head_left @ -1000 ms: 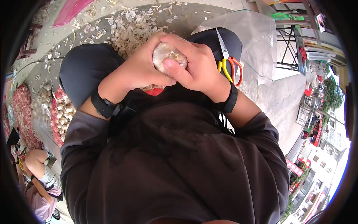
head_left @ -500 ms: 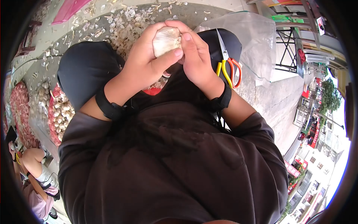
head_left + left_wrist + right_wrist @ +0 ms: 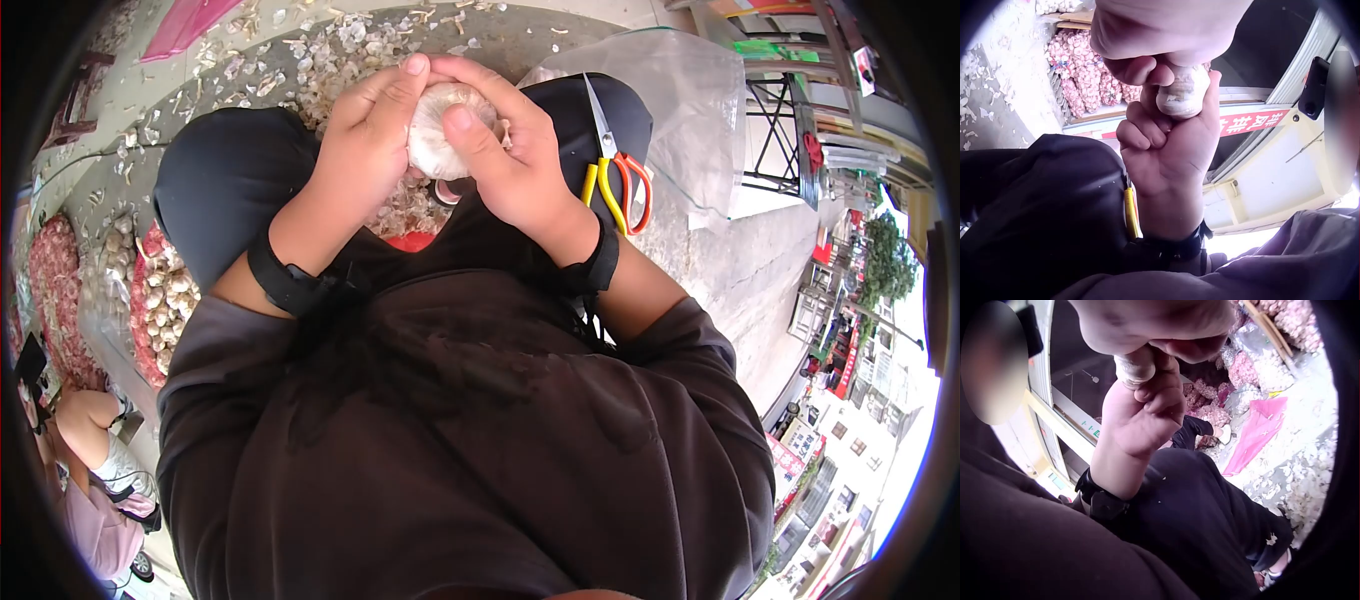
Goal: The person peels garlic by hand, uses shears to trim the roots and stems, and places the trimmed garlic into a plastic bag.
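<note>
A whitish garlic bulb point(image 3: 435, 140) is held between both hands above the lap. The left hand point(image 3: 365, 150) cups its left side, thumb pointing up along the edge. From the other side the right hand point(image 3: 515, 155) grips it, thumb pressed on the face of the bulb and fingers bent round the top. In the left wrist view the garlic bulb point(image 3: 1185, 94) shows pale, partly flaking skin. In the right wrist view the left hand's fingers point(image 3: 1163, 400) are curled below it. Scissors point(image 3: 605, 170) with yellow and orange handles lie on the right thigh.
Loose garlic skins point(image 3: 340, 70) litter the ground ahead, with more between the legs beside a red edge point(image 3: 410, 242). Clear plastic point(image 3: 690, 120) spreads at the right. Net sacks of garlic point(image 3: 165, 300) stand at the left, near another seated person point(image 3: 105, 480).
The bulb has been turned within the hands. The left thumb has lifted off its front to the upper edge, while the right thumb has come back onto its face.
</note>
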